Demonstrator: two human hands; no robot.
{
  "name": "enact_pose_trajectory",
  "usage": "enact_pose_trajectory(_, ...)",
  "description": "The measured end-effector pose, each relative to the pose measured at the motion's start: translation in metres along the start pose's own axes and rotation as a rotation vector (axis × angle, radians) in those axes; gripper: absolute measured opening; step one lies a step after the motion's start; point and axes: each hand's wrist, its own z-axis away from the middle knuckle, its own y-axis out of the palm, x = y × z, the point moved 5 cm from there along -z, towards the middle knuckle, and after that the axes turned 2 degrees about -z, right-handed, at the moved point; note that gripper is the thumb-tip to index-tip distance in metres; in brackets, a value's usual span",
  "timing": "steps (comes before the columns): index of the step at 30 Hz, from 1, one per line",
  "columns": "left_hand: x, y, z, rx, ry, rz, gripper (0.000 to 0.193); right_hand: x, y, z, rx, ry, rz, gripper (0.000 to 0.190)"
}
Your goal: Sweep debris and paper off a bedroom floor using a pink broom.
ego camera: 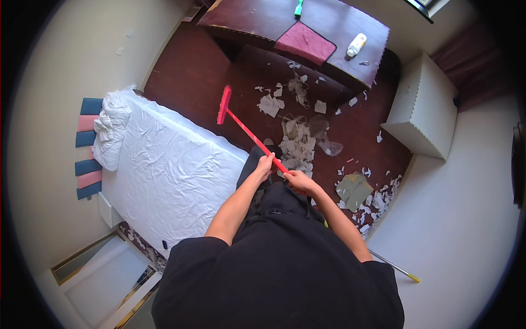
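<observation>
Both hands hold the red handle of a push broom (250, 134), which slants from my waist up to the left. My left hand (267, 164) grips the handle further along, nearer the head. Closer to my body, my right hand (300, 181) is closed round it near its end. The pink-red bristle head (224, 105) rests on or just over the dark red floor beside the bed. To the right of the handle lies a heap of torn paper scraps (298, 142), with tangled string (299, 91) and a clear plastic bag (330, 147) by it.
A bed with a white sheet (172, 164) stands at left. Ahead is a dark desk (246, 18) with a pink cloth (306, 43), white bottle (356, 44) and green-handled tool (298, 8). A white cabinet (431, 107) stands right; more scraps (380, 201) line the right wall.
</observation>
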Motion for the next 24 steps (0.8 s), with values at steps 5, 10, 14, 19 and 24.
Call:
enact_pose_trajectory(5, -0.02, -0.036, -0.037, -0.095, -0.072, 0.035, 0.03, 0.047, 0.017, -0.047, -0.049, 0.035, 0.153, 0.038)
enact_pose_trajectory(10, -0.063, -0.077, -0.072, -0.278, -0.107, 0.104, 0.026, 0.091, 0.033, -0.122, -0.033, 0.137, 0.094, 0.039)
enact_pose_trajectory(14, -0.095, -0.119, -0.102, -0.359, -0.082, 0.041, 0.026, 0.138, 0.056, -0.169, -0.037, 0.273, -0.093, 0.036)
enact_pose_trajectory(19, -0.103, -0.156, -0.134, -0.432, -0.039, -0.136, 0.029, 0.173, 0.08, -0.19, 0.052, 0.421, -0.443, 0.028)
enact_pose_trajectory(24, -0.101, -0.123, -0.116, -0.406, -0.028, 0.063, 0.031, 0.185, 0.067, -0.163, -0.048, 0.395, -0.113, 0.033)
